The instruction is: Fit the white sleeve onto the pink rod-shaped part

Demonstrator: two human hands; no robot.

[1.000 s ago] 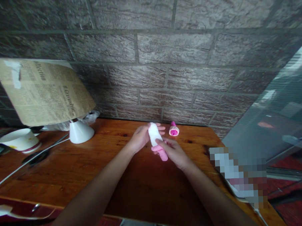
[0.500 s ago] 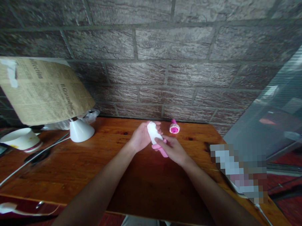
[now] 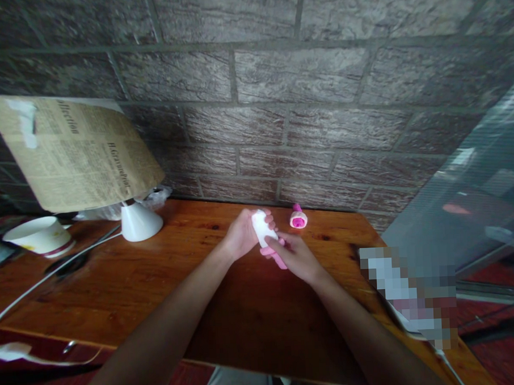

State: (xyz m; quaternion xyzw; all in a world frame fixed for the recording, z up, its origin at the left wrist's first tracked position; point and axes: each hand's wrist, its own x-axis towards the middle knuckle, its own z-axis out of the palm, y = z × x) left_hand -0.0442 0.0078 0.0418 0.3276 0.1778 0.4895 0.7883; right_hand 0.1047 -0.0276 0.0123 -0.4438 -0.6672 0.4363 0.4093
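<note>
Above the middle of the table, both hands are on one small object with a white, rounded body (image 3: 263, 227) and a pink handle-like part (image 3: 279, 259). My left hand (image 3: 242, 234) is closed around the far, white end, its fingers curling over the right side. Lower down, my right hand (image 3: 300, 256) grips the pink part, with the thumb against the white body. The fingers hide some of the object, and its exact kind cannot be made out. Behind my right hand lies a small bright pink and cream item (image 3: 298, 219), touched by neither hand.
A lamp with a newsprint shade (image 3: 89, 160) and white base (image 3: 141, 222) stands at left, beside a paper cup (image 3: 40, 236) and a white cable (image 3: 51, 270). A pixelated device (image 3: 400, 294) lies on the wooden table's (image 3: 158, 276) right side. A brick wall (image 3: 258, 130) rises behind.
The whole view has shifted slightly. Both hands keep nearly the same hold on the white and pink object.
</note>
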